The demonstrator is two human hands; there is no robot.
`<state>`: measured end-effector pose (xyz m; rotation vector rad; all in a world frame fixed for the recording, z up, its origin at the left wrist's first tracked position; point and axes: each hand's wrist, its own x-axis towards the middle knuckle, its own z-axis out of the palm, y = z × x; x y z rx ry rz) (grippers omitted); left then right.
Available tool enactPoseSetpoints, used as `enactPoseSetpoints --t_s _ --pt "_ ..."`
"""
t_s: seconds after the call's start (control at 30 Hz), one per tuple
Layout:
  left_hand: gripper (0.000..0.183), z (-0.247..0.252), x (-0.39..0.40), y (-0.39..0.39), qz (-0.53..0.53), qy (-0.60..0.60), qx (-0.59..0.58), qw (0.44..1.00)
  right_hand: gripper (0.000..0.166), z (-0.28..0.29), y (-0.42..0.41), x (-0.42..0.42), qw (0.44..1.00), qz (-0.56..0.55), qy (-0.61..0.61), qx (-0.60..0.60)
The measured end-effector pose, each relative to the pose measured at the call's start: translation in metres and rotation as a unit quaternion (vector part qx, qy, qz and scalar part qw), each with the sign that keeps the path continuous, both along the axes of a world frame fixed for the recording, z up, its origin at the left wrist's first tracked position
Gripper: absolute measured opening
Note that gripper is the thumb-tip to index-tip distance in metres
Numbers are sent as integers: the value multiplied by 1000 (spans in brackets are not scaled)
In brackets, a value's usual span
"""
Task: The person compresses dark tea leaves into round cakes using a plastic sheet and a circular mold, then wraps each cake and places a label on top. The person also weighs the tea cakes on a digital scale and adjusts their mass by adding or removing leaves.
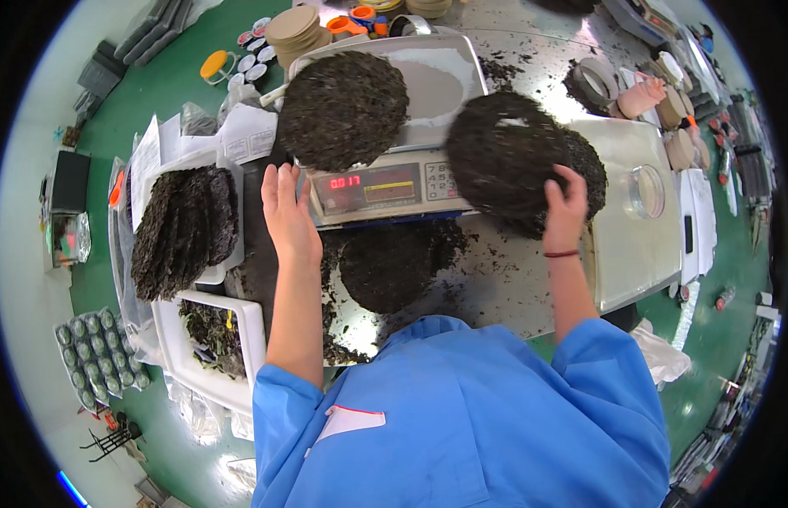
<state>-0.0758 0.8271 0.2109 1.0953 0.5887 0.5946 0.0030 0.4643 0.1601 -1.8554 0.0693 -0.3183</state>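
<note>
My left hand [287, 206] is raised at the scale's left end, just below a round dark disc of dried, seaweed-like material [343, 111]; whether they touch, I cannot tell. That disc overlaps the left part of the metal scale pan [473, 60]. My right hand [566, 206] grips the lower right edge of a second dark disc [499, 159], blurred, with a small hole near its top. Behind it shows part of another disc [587, 165]. The digital scale [368, 190] has a lit red display. A further disc [387, 270] lies on the table below the scale.
Several dark discs [184, 228] stand stacked in a white container at left, above a white tray [251, 324] of loose plant matter. A pale board [635, 254] with a clear round dish [646, 192] is at right. Dark crumbs litter the metal table [502, 279]. Tapes and round discs [295, 28] stand behind.
</note>
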Motion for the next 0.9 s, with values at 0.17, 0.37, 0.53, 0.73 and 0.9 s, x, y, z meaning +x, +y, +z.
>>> enactPoseSetpoints --t_s 0.17,0.37,0.53,0.73,0.9 --pt "39 -29 -27 -52 -119 79 144 979 48 -30 -122 8 994 -98 53 9" --pt "59 -97 -44 -160 -438 159 53 883 86 -61 -198 74 949 -82 114 -282" --pt "88 -103 4 -243 -541 220 56 810 105 -68 -215 126 945 4 219 -242" --pt "97 -96 59 -285 -558 271 32 784 104 -75 -219 131 934 123 295 -158" --pt "98 -107 74 -315 -517 272 50 810 88 -46 -181 108 921 224 248 -198"
